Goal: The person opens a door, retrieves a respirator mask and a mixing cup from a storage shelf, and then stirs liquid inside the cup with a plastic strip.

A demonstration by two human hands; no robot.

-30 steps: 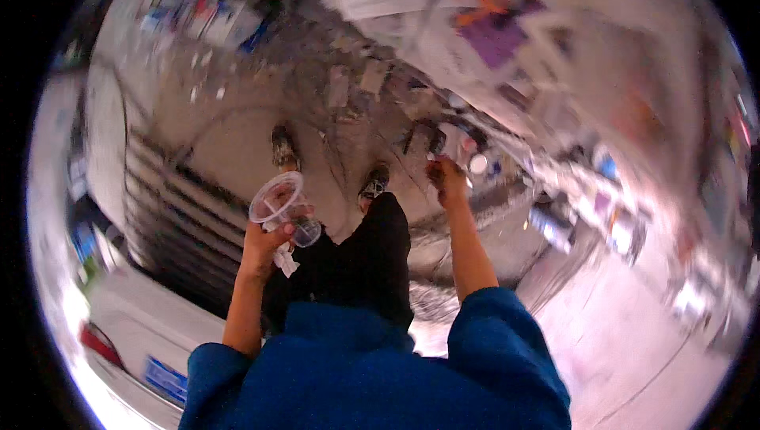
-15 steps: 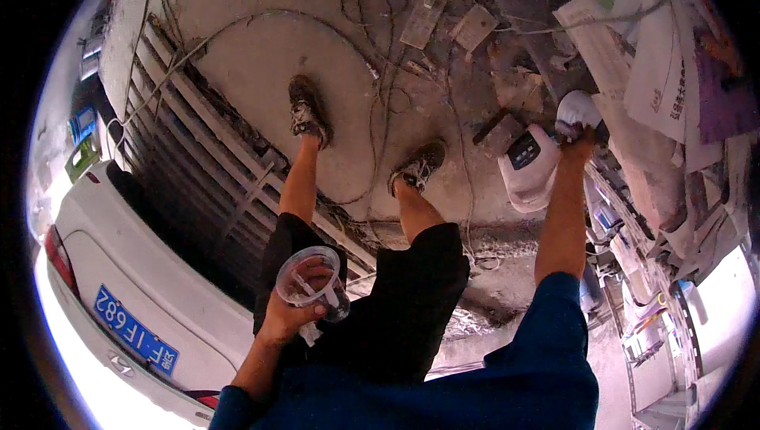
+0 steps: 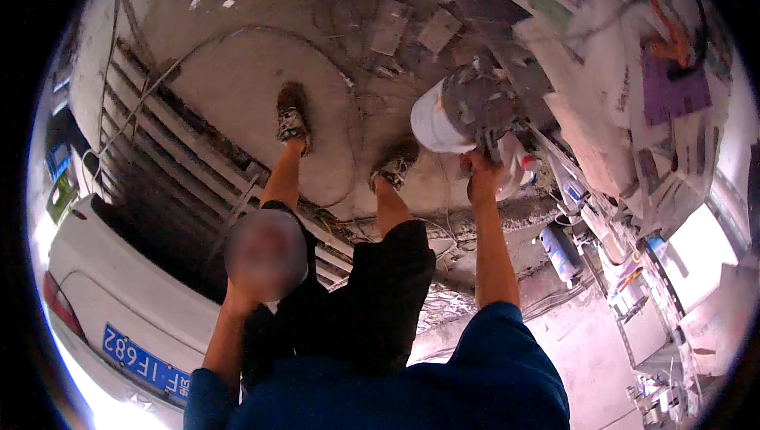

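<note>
Street-side workshop: cracked concrete floor (image 3: pixel 261 89), parked white car (image 3: pixel 111 311), loose cables (image 3: pixel 443 303), cluttered paper-strewn bench (image 3: pixel 617 113)

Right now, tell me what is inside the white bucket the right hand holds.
The white bucket is tipped, its mouth showing grey, crusted residue with pale flecks. The right hand grips the rim; whatever lies deeper at the bottom is hidden.

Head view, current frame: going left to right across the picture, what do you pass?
White car → left hand, blurred, contents unclear → left shoe → right shoe → right hand at a white bucket → purple paper on the stacked papers.
</note>
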